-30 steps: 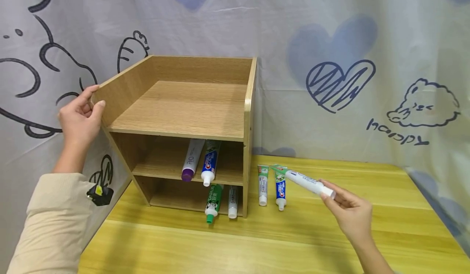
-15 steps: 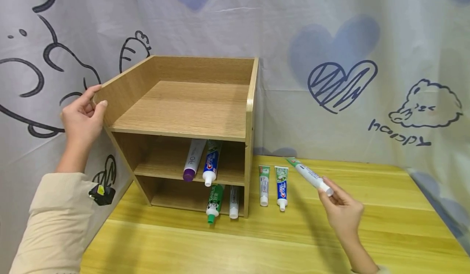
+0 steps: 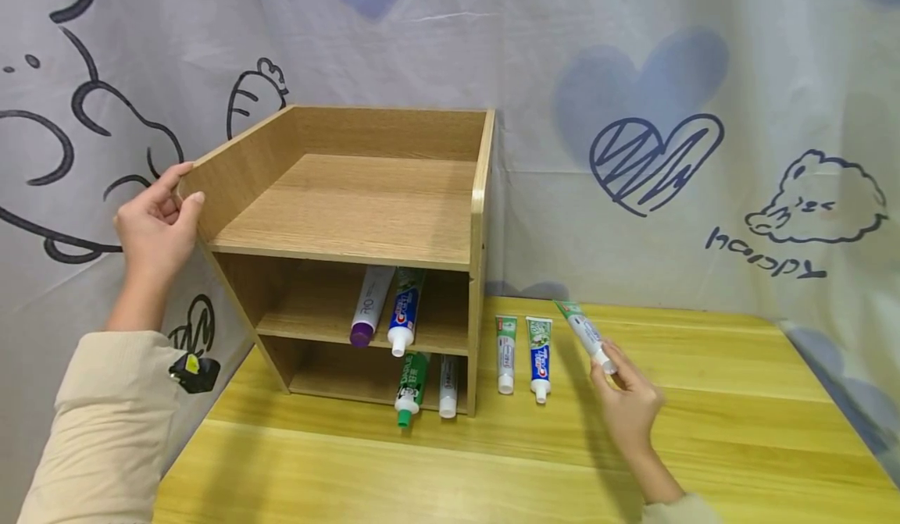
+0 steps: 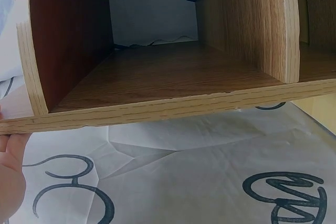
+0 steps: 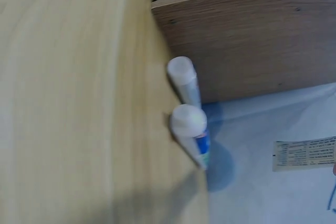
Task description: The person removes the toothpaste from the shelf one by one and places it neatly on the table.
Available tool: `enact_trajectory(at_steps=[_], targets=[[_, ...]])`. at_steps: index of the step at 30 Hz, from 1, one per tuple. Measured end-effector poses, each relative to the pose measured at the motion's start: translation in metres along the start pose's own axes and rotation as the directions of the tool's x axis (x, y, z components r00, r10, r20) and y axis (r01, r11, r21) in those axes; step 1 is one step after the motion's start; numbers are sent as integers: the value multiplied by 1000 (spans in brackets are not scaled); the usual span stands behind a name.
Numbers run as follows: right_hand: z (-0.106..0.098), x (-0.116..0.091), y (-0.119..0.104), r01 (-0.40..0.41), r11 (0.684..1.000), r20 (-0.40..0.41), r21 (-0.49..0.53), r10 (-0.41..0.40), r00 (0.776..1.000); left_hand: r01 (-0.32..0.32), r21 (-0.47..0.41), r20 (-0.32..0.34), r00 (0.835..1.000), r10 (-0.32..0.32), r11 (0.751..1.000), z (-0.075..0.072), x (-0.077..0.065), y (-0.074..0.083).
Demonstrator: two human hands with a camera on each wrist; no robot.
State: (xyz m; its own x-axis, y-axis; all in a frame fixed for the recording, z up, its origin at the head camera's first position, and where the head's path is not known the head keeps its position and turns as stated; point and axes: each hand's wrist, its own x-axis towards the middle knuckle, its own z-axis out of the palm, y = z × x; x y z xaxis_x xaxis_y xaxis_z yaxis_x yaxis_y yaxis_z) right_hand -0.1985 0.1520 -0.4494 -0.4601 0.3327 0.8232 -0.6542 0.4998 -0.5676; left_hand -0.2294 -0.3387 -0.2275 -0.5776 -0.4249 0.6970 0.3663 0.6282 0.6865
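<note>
My left hand (image 3: 158, 226) grips the front edge of the left side panel of a wooden desk shelf (image 3: 351, 200). In the left wrist view, part of that hand (image 4: 10, 182) shows by the board at the left edge. My right hand (image 3: 629, 403) pinches a white and green toothpaste tube (image 3: 585, 333) by its cap end, tail pointing up and left. To its left, two toothpaste tubes lie side by side on the table: a white and green one (image 3: 505, 354) and a blue and green Crest one (image 3: 540, 360). The right wrist view shows the held tube (image 5: 304, 153) at right.
A purple-capped tube (image 3: 371, 305) and a blue Crest tube (image 3: 403, 309) lie on the middle shelf. Below are a green Darlie tube (image 3: 411, 387) and a white-capped tube (image 3: 448, 387). A patterned curtain (image 3: 534, 219) hangs behind the yellow wooden table (image 3: 759, 399).
My right hand has moved left with the toothpaste tube, which now points more steeply and sits nearer the two tubes on the table. The left hand stays on the shelf panel.
</note>
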Motion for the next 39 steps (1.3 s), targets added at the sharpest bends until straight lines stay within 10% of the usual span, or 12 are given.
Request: enact_trajectory(at_steps=[39], targets=[[19, -37, 54, -149, 933, 180, -328, 217, 960, -34, 36, -3, 999, 34, 999, -1, 0, 0]])
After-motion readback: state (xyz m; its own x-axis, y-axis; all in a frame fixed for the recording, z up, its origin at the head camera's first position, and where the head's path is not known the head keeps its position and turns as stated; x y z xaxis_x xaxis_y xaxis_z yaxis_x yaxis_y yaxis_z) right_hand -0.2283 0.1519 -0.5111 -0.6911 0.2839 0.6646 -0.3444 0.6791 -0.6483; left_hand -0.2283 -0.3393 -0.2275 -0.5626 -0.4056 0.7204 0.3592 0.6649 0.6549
